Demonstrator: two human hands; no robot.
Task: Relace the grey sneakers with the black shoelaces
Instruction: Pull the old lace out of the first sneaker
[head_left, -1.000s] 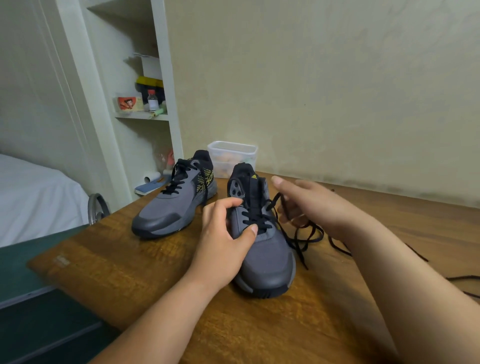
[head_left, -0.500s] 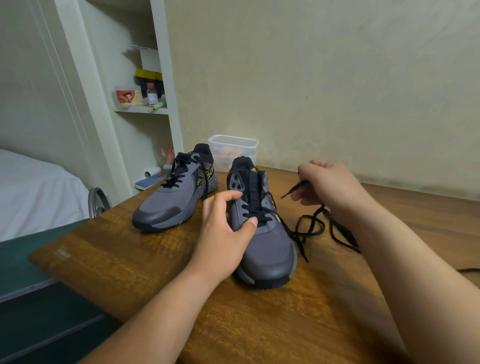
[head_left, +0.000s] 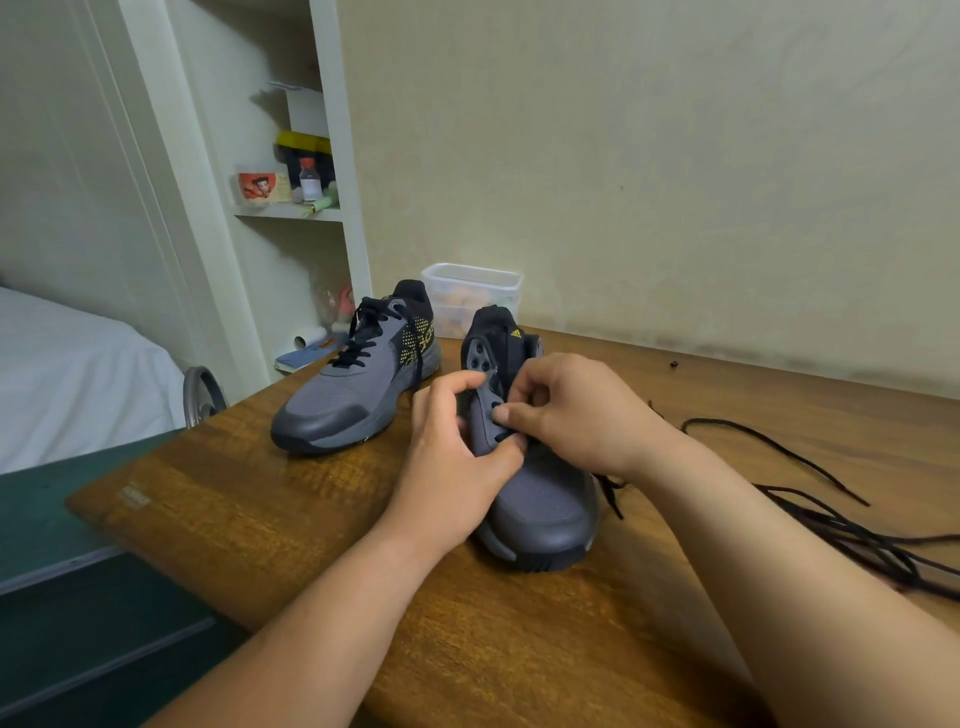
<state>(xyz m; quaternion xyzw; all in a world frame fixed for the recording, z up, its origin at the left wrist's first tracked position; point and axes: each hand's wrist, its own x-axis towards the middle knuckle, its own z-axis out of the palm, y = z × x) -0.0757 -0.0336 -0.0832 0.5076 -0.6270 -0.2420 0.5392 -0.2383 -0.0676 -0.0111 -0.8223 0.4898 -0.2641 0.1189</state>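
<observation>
Two grey sneakers stand on the wooden table (head_left: 291, 530). The far-left sneaker (head_left: 358, 384) is laced in black. The nearer sneaker (head_left: 540, 509) points toward me, its black tongue upright. My left hand (head_left: 457, 462) grips this sneaker's left side at the eyelets. My right hand (head_left: 576, 415) sits over the eyelet area, fingers curled and pinching the black shoelace (head_left: 610, 491), whose tail trails off the sneaker's right side. The lace rows under my hands are hidden.
Loose black shoelaces (head_left: 841, 525) sprawl over the table at the right. A clear plastic container (head_left: 472, 296) stands behind the sneakers by the wall. White shelves (head_left: 291, 208) with small items rise at the back left, a bed (head_left: 67, 374) lies further left.
My right hand came back from its raised spot right of the sneaker down onto the eyelets, bringing the lace end with it. My left hand stayed on the sneaker's side.
</observation>
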